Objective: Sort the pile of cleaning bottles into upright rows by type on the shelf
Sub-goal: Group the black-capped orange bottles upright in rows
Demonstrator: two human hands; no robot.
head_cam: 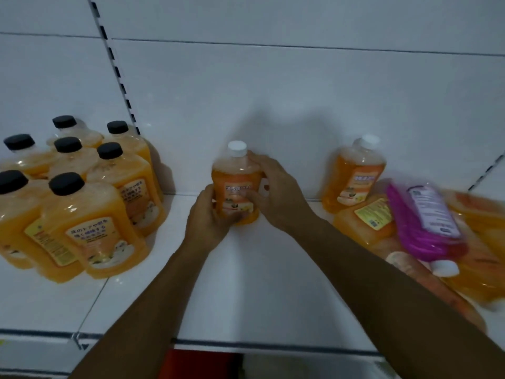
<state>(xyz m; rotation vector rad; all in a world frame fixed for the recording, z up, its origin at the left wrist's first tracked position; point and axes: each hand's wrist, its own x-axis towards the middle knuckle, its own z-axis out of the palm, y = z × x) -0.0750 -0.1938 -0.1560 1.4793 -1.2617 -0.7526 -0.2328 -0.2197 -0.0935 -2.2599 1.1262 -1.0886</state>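
Bottles of orange cleaner are what this white shelf [246,283] carries, and one white-capped bottle [235,184] stands upright at mid-shelf, near the back panel, held from both sides. The left hand [209,214] wraps its lower left side, fingers curled under the label; the right hand [276,187] grasps the right side, thumb across the front, so much of the label and the bottle's base are covered. At the left, seven black-capped bottles [90,222] stand upright in a tight cluster, clear plastic with rounded shoulders and yellow-and-white labels; the leftmost ones are cut by the frame edge and the rear ones partly hidden behind the front ones. A second white-capped bottle [354,176] stands upright to the right, against the back panel. Beside and in front of it lies the pile [478,242]: orange bottles on their sides, blurred and running out of frame, so their number cannot be told. On top lies a pink bottle [426,228], ribbed, white cap toward the viewer, its label print unreadable. The right forearm crosses the pile's near edge. Something red [202,363] shows below the shelf lip, unidentifiable.
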